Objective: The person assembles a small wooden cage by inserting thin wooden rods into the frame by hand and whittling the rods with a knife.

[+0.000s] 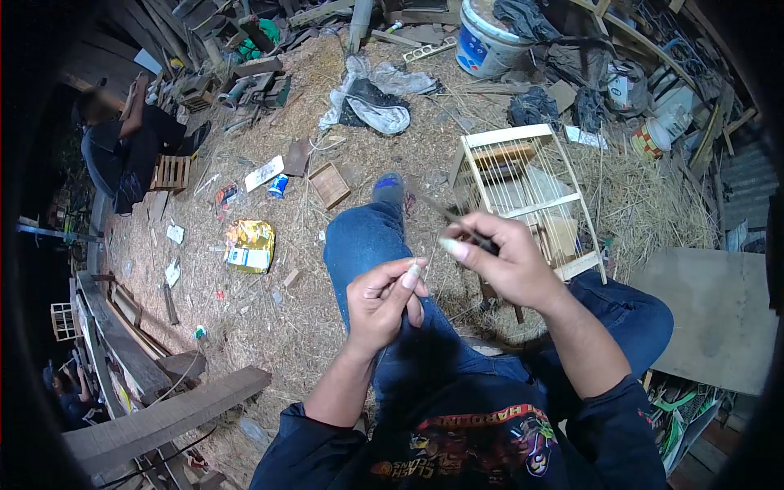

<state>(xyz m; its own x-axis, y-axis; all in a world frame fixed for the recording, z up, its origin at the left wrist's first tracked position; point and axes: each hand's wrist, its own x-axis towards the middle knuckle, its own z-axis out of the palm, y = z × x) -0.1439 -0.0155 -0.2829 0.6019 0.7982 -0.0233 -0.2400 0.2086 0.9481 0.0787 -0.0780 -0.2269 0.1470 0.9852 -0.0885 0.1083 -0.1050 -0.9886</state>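
Note:
My left hand [382, 300] is closed in a pinch above my thigh, with a thin sliver of wood or bamboo [432, 251] between thumb and fingertips. My right hand [508, 260] is wrapped round the dark handle of a knife [445, 214], its narrow blade pointing up and to the left, away from me. The two hands are apart, the right one slightly higher. Just beyond my right hand stands a small wooden cage [535, 202] with a pale frame and thin upright bars; my forearm and hand overlap its lower part.
Shavings cover the ground. A shallow wooden box [329, 185], a gold packet [250, 245] and a blue can [278, 186] lie to the left. A white bucket [488, 41] stands behind, near crumpled cloth [380, 102]. A flat board [710, 314] is at right. Another person [122, 151] sits at far left.

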